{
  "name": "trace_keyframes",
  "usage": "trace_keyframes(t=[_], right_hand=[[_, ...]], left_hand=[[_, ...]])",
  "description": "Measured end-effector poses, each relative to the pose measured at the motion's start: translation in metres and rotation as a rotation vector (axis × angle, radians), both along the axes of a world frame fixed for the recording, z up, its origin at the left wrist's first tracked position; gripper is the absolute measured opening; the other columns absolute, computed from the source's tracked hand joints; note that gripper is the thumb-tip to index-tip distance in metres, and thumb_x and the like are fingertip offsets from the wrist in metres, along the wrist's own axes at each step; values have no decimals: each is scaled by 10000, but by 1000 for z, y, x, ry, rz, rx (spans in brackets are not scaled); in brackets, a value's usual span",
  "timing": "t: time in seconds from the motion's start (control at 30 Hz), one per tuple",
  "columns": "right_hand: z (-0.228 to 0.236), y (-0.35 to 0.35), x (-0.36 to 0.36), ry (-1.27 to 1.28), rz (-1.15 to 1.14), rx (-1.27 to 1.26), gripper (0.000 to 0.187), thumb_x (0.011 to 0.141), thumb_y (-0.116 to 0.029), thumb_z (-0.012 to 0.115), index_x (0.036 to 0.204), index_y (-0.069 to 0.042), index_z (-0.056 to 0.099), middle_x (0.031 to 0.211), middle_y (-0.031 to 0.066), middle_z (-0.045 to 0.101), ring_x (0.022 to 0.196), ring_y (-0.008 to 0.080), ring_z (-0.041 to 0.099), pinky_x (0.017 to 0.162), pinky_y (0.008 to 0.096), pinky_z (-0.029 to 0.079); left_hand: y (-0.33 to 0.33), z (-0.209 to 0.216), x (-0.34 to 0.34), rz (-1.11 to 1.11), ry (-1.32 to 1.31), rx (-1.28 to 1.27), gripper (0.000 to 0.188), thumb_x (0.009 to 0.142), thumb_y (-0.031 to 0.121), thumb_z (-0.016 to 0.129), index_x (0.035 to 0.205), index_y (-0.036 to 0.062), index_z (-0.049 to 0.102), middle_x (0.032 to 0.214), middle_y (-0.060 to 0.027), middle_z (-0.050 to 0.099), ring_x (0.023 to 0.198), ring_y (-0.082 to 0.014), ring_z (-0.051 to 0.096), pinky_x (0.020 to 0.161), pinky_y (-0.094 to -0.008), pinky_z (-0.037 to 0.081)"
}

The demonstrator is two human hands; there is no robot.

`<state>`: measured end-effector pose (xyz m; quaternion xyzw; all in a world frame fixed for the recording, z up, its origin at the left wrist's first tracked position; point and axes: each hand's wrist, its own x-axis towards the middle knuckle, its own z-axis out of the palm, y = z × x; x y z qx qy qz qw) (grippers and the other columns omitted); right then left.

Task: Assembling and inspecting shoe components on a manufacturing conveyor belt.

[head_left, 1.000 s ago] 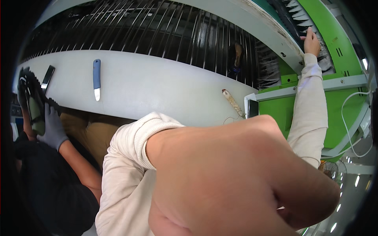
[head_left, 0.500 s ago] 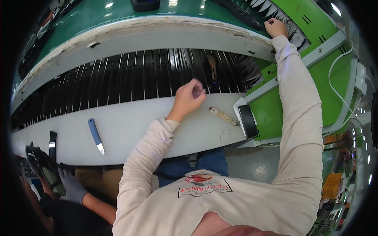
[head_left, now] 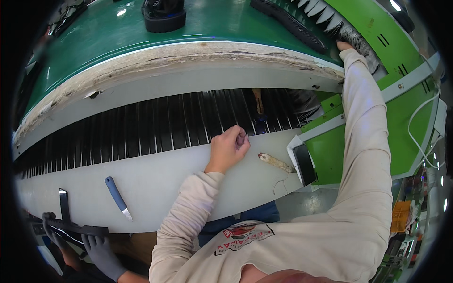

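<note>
My left hand (head_left: 229, 147) rests as a closed fist on the white ledge (head_left: 188, 181), at the edge of the black slatted rollers (head_left: 155, 125); nothing shows in it. A dirty whitish stick (head_left: 277, 162) lies just right of it. My right arm stretches far up to the right, and my right hand (head_left: 344, 45) touches a grey bristly part (head_left: 361, 40) beside the green belt (head_left: 212, 23). Most of that hand is hidden, so its grip cannot be made out.
A blue-handled knife (head_left: 117, 191) lies on the ledge at the left. A black shoe (head_left: 163, 14) and a black sole (head_left: 288, 23) sit on the belt. A co-worker's grey-gloved hand (head_left: 101, 252) is at lower left by a black strip (head_left: 71, 227). Green machine frame (head_left: 401, 122) stands at the right.
My left arm, which filled the view a second ago, has swung out to the white ledge and rests there as a fist. My right hand stays at the far right.
</note>
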<state>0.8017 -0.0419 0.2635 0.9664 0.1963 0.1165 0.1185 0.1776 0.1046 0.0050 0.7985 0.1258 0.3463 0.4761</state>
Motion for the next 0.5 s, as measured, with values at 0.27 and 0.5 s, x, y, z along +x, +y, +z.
trace_keyframes(t=[0.27, 0.5], right_hand=[[-6, -79, 112, -336, 87, 187, 522, 1063, -414, 502, 1486, -131, 618, 1616, 135, 526, 1511, 345, 454, 1255, 423, 342], [49, -89, 107, -767, 170, 279, 399, 1080, -295, 491, 1405, -159, 677, 1537, 128, 614, 1425, 329, 562, 1192, 447, 449]], left_hand=[[-2, -1, 4, -37, -5, -43, 137, 879, 101, 773, 901, 61, 644, 721, -50, 661, 596, -194, 668, 584, -319, 543], [-16, 9, 13, -92, -112, 7, 116, 906, 74, 776, 921, 17, 676, 729, -54, 679, 585, -116, 640, 589, -257, 536]])
